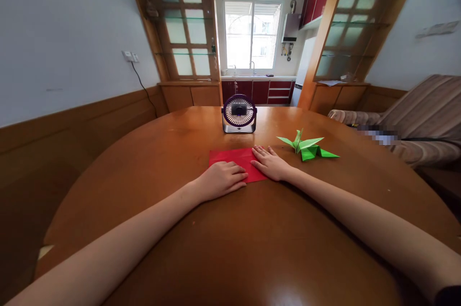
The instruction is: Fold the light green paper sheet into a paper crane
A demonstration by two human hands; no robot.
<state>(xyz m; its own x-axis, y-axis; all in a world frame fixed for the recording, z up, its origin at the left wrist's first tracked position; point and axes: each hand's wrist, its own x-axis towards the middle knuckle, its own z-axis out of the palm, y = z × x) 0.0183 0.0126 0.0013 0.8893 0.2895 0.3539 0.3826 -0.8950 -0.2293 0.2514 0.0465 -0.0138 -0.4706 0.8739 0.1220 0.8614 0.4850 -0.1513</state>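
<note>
Inward from the far edge of the table (223, 248), red paper (230, 155) is lying partly beneath the loosely bent left hand (222, 179) and the flat, splayed right hand (272, 165), both unclenched.

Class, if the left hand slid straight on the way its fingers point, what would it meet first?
The left hand would probably meet the right hand first; both touch the red paper, though depth is hard to judge.

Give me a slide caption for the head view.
Left hand and right hand rest on red paper, with a fan beyond and green folded paper nearby.
</note>
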